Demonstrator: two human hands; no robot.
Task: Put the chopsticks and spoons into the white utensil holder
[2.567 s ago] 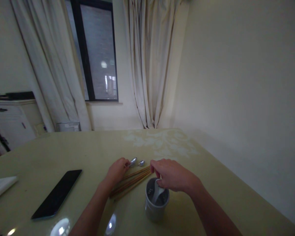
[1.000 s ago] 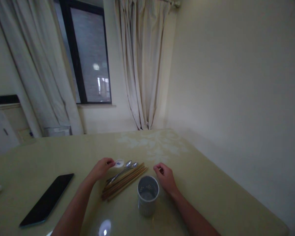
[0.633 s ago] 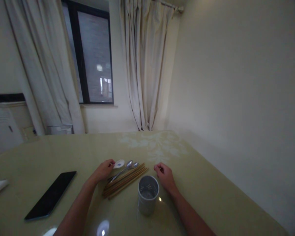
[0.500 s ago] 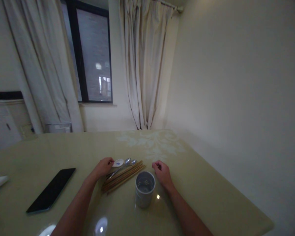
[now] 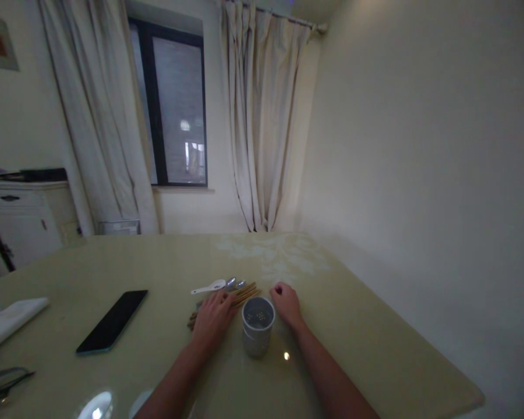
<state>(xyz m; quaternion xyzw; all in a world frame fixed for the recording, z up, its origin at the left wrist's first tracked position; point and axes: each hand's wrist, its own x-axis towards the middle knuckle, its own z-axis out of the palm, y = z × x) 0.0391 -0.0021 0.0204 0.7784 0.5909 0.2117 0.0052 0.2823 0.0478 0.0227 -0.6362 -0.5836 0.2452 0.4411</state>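
Note:
My left hand [image 5: 213, 314] lies over a bundle of wooden chopsticks [image 5: 245, 294], its fingers bent across them and its thumb on the near side. Part of the bundle is hidden under the palm. Just beyond it a white spoon [image 5: 210, 287] with a small blue mark rests on the table, beside two metal spoons [image 5: 231, 283] whose handles are mostly covered. To the right stands a grey cylindrical utensil holder [image 5: 257, 334], upright, with drain holes in its bottom. My right hand [image 5: 286, 301] rests right of the holder, loosely curled, with nothing visible in it.
A black phone-like slab [image 5: 112, 323] lies on the table [image 5: 367, 337] at left. Farther left are a white folded item [image 5: 13, 317] and dark-handled scissors [image 5: 4, 381]. A wall borders the table's right side; curtains and a window are behind.
My left hand has let go of the white spoon and moved right and nearer, onto the chopsticks. My right hand stays beside the holder. The view has shifted slightly left.

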